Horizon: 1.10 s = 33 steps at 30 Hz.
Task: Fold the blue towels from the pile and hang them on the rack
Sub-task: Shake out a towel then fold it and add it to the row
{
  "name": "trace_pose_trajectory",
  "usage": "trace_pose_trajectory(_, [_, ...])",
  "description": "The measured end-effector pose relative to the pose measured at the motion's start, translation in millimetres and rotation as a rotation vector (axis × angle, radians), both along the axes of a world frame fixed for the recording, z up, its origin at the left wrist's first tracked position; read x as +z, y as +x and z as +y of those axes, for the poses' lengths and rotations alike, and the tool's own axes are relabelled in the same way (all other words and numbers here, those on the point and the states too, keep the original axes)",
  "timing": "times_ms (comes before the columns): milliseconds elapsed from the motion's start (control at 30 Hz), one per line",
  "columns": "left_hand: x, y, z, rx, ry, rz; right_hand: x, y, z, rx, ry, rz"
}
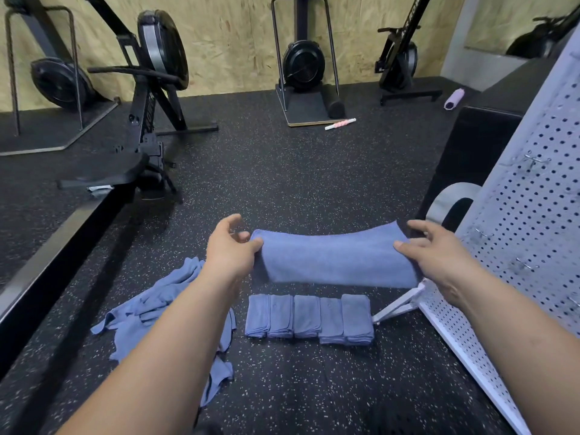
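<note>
While both forearms reach in from the near edge, the row of folded towels (309,318), five blue ones lying side by side and touching, sits on the speckled black floor (282,183) between them. To the left of that row, well apart from it, lies the loose pile (157,309) of unfolded blue towels, partly hidden by the left forearm. Directly above the row and clear of it, a folded blue towel (339,259) is held stretched crosswise in the air. The left hand (230,246) pinches its left end, thumb on the near face and fingers curled behind; the right hand (439,249) grips its right end the same way. To the right of the row, a white perforated rack (527,215) with small metal hooks leans on its foot, which stands just beside the row's last towel. Far beyond the row, a pink massage stick (340,124) lies on the floor, with black rowing machines (147,120) standing against a chipboard wall.
</note>
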<state>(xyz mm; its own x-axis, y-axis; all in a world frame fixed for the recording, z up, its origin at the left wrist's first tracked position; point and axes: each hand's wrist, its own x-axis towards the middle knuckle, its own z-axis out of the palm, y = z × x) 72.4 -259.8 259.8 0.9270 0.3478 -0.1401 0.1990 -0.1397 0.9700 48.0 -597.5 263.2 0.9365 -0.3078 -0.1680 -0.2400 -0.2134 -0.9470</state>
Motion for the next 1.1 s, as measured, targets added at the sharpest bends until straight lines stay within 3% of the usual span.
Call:
trace_pose_trajectory(200, [10.0,-5.0,-5.8,0.071,0.066,-0.191,13.3,-6.4,3.8,-0.019,0.015,-0.250])
trace_pose_trajectory(433, [13.9,-10.4,-7.7,-0.166,-0.060,-0.127,12.9,-8.3,-4.6,0.091,-0.081,-0.205])
trace_pose_trajectory(600, [9.1,-10.9,-8.1,-0.352,0.272,-0.128,8.2,-10.0,-13.6,0.244,-0.397,-0.147])
trace_pose_trajectory(733, [5.3,-9.0,-12.5,-0.324,0.638,-0.189,8.6,-10.0,-12.7,0.205,-0.615,-0.182])
trace_pose_trajectory(867, [1.9,-10.3,-15.6,-0.239,0.747,-0.327,10.7,-10.7,-11.9,0.166,-0.779,-0.214])
trace_pose_trajectory(967, [2.8,-9.1,-15.2,-0.200,0.729,-0.278,11.9,-9.5,-11.3,0.137,-0.746,-0.187])
trace_pose_trajectory(1100, [10.6,-11.5,-14.0,-0.123,0.562,-0.125,13.7,-6.5,-13.0,0.092,-0.301,-0.181])
